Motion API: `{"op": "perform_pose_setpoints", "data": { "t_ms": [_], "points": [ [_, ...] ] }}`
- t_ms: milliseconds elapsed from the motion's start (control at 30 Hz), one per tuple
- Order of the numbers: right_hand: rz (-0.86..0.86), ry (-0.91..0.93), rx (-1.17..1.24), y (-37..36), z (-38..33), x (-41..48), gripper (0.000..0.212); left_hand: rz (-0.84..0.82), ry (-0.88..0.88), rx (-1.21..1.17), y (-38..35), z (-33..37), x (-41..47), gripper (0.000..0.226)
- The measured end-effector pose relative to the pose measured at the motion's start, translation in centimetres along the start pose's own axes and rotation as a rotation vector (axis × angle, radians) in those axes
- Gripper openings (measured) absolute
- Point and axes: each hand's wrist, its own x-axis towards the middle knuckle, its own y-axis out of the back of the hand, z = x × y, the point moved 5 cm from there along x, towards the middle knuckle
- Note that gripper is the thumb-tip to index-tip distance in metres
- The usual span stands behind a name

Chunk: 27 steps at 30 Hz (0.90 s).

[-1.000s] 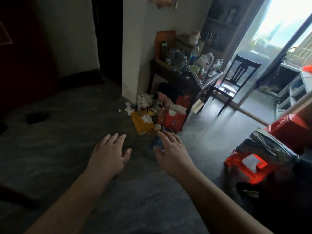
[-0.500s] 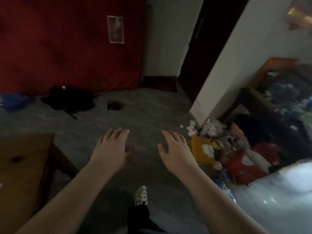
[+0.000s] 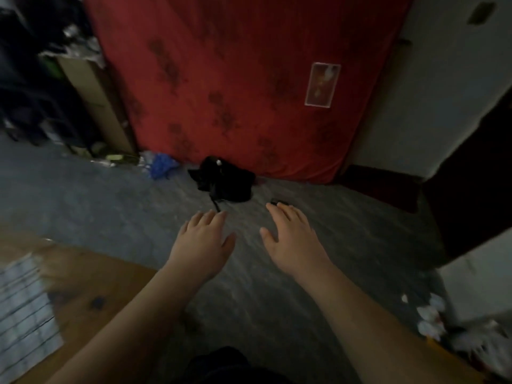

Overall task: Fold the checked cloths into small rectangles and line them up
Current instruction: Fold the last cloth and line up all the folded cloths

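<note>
Down-left of left hand (image 3: 202, 242), well apart, checked cloth (image 3: 25, 309) lies flat on counter (image 3: 110, 281), cut by frame edge, long axis unclear. Right hand (image 3: 293, 245) farther. Both hands spread, empty, palms down.

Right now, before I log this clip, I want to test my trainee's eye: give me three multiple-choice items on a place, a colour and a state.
1. Where does the checked cloth lie?
A. on the wooden table, lower left
B. draped over a chair
C. on a shelf
2. What colour is the mattress standing on edge?
A. blue
B. green
C. red
3. How are the left hand and right hand?
A. both open, holding nothing
B. both gripping the cloth
C. one clenched in a fist

Key: 1 A, the cloth rests on the tabletop; 2 C, its cover is plainly red; 3 A, both are spread flat above the grey floor.
</note>
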Motion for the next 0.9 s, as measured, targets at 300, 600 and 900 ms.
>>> {"op": "perform_pose_setpoints", "data": {
  "t_ms": [300, 600, 900],
  "points": [
    [-0.031, 0.072, -0.039, 1.0, 1.5, 18.7, 0.064, 0.062, 0.083, -0.042, 1.5, -3.3, 16.1, 0.065],
    [-0.08, 0.176, -0.067, 1.2, -1.7, 38.3, 0.063, 0.122, 0.203, -0.048, 5.8, -10.1, 32.6, 0.065],
    [-0.243, 0.421, -0.079, -3.0, -9.3, 53.9, 0.063, 0.167, 0.483, -0.071, 7.8, -19.4, 39.8, 0.065]
  ]
}}
